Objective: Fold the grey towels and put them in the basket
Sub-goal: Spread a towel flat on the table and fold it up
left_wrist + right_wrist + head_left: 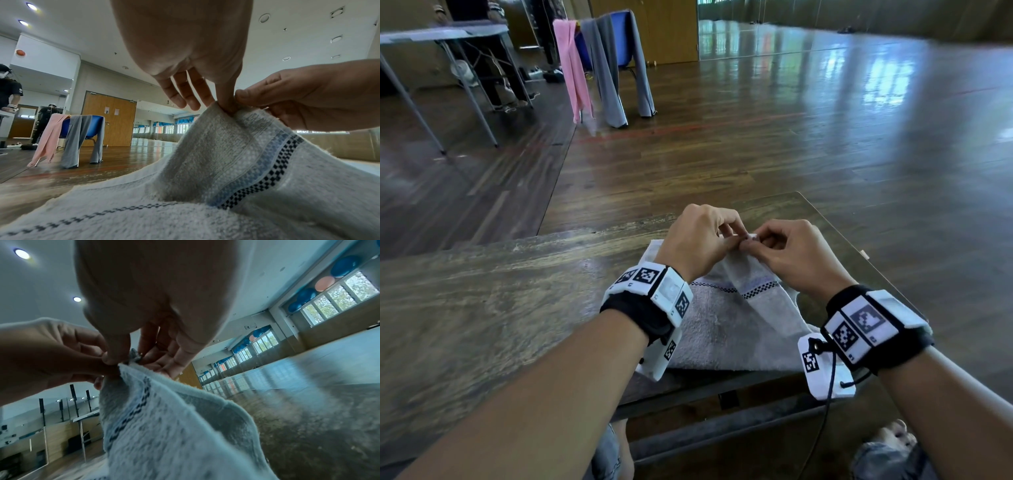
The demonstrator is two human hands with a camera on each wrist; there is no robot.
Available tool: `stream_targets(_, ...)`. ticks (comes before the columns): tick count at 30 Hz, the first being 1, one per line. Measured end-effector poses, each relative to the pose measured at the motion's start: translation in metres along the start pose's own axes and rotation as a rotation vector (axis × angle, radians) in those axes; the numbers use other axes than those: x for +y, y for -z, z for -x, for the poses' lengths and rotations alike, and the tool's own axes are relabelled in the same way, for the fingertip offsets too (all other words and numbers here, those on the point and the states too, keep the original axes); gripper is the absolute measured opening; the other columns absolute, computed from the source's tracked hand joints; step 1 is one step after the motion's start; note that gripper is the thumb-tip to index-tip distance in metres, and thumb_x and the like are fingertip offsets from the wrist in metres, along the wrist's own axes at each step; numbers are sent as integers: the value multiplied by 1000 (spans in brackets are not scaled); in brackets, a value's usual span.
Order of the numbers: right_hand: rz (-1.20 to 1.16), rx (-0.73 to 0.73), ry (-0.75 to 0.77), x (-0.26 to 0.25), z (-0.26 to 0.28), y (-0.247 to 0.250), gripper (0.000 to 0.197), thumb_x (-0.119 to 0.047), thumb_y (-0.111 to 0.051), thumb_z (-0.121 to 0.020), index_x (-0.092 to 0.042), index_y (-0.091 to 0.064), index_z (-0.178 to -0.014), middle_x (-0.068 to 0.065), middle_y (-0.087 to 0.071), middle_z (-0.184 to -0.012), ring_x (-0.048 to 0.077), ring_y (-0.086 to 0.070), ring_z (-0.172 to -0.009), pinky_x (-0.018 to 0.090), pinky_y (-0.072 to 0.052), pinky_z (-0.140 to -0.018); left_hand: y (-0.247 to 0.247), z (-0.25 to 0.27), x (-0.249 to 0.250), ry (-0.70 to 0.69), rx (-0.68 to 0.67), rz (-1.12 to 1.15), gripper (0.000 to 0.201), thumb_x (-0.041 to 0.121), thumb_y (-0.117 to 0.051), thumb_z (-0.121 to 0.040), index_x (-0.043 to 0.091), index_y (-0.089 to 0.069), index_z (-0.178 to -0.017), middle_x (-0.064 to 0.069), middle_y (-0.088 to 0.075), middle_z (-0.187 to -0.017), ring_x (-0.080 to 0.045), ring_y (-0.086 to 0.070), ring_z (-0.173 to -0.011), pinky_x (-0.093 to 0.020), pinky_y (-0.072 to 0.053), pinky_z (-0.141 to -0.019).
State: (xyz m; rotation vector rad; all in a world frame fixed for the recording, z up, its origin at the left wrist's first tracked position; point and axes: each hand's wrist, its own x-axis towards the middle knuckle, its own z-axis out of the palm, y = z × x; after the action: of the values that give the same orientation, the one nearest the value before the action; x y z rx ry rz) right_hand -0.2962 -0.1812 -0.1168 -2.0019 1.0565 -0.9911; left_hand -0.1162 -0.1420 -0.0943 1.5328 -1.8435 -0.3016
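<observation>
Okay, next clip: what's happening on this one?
A person seated at a wooden table is partway through folding a grey towel. Both the left hand and the right hand pinch the same raised bit of its edge, held above the table, while the rest lies flat. More cloths, grey and pink, hang over a blue chair behind. No basket is in view.

The pale grey terry towel (726,318) carries a light-blue woven band edged by a black-and-white checked stripe. Beneath it, the worn wooden table (493,291) is streaked brown. Over the blue plastic chair (619,37) hang cloths — one pink (571,68), two grey (606,75).
</observation>
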Motion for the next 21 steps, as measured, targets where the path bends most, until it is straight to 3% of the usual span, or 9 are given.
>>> stream_targets(3,60,7,34,-2,2,1,16,-26,-76,-88,-17,-73,-75,-8,-62,-59,0,-50,-52,11,-38,-53,-1,1,-1,-35,-10,2,10,26,-76,-84,16,-75,-83,7,-68,-78,-15,-64,-71,-31,-54,-66)
stream_targets(6,95,-5,67,-6,1,6,12,-24,-72,-92,-20,-75,-81,-8,-68,-68,-2,-55,-60,8,-39,-58,0,-1,-3,-17,-63,8,21,32,-76,-85,12,-73,-79,3,-67,-100,-11,-62,-88,-14,-45,-73)
stream_targets(7,101,-15,77,-7,0,7,12,-24,-71,-93,-22,-75,-81,-8,-68,-69,-2,-56,-61,8,-38,-59,1,0,-2,-16,-107,6,24,33,-75,-87,10,-74,-78,3,-67,-109,-10,-63,-95,-16,-47,-79)
stream_targets(9,109,-46,90,-8,0,8,12,-23,-70,-93,-23,-76,-83,-8,-70,-72,-1,-58,-65,9,-41,-61,0,2,0,-23,-185,16,29,30,-71,-91,5,-77,-78,1,-69,-113,-13,-66,-97,-32,-52,-88)
stream_targets(12,122,-55,100,-7,0,10,14,-23,-69,-94,-25,-75,-82,-9,-71,-75,3,-60,-70,10,-43,-64,2,5,2,17,-241,29,27,31,-69,-91,6,-79,-85,-4,-75,-90,-21,-69,-82,-44,-54,-79)
stream_targets(14,113,-38,98,-4,-1,13,16,-25,-69,-94,-32,-72,-80,-12,-70,-74,0,-59,-70,10,-44,-67,5,5,0,43,-256,11,27,35,-72,-88,9,-78,-85,-5,-72,-80,-21,-66,-73,-42,-54,-76)
stream_targets(17,79,-7,81,0,-4,20,15,-29,-68,-95,-35,-70,-80,-15,-67,-73,0,-56,-68,13,-46,-66,13,6,-5,41,-271,-47,33,37,-74,-87,7,-72,-72,-9,-67,-74,-17,-54,-62,-38,-48,-68)
stream_targets(19,35,32,81,4,-6,27,15,-29,-69,-94,-35,-71,-81,-14,-64,-72,3,-54,-66,18,-47,-65,20,7,-12,70,-275,-79,37,38,-73,-87,3,-72,-75,-16,-67,-78,-27,-58,-68,-42,-49,-71)
stream_targets(21,-3,73,75,8,-7,33,14,-29,-70,-93,-35,-73,-82,-10,-63,-72,7,-52,-64,31,-50,-66,26,8,-20,101,-262,-94,37,39,-73,-87,3,-75,-80,-17,-69,-82,-33,-61,-76,-44,-51,-76)
